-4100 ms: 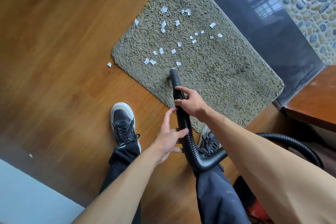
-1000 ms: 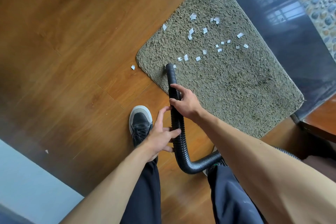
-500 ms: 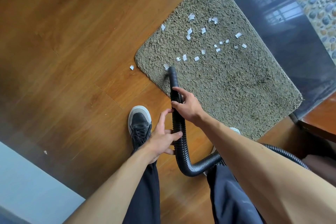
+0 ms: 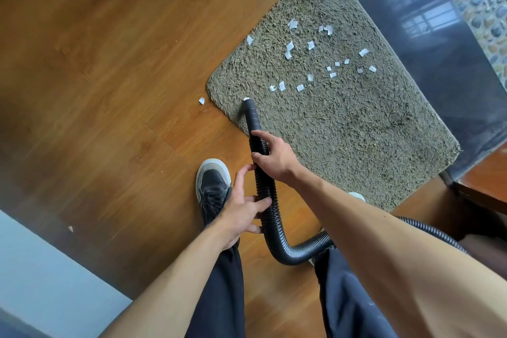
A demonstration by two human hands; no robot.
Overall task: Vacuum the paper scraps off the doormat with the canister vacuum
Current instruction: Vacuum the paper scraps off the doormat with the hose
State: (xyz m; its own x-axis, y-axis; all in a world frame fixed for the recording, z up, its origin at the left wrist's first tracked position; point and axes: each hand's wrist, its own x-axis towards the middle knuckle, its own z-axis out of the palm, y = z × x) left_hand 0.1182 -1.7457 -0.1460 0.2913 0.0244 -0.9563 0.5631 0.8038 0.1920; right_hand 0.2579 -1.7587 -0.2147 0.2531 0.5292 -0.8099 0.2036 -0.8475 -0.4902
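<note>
While the right hand (image 4: 274,158) wraps its fingers tightly round the black hose (image 4: 267,200) just behind the smooth end piece, the left hand (image 4: 241,211) sits at its 7 o'clock on the ribbed part. Its thumb lies over the hose, its fingers curl loosely beneath, and its forefinger stretches up toward the right hand. The hose tip (image 4: 248,104) rests on the doormat (image 4: 356,123) near its 8 o'clock corner, touching one white bit. Most paper scraps (image 4: 310,45) lie scattered at 1 o'clock from the tip. A stray scrap (image 4: 202,101) lies on the wooden floor (image 4: 109,63) at 9 o'clock, just off the mat. A dark shoe (image 4: 212,184) stands beside the left hand.
</note>
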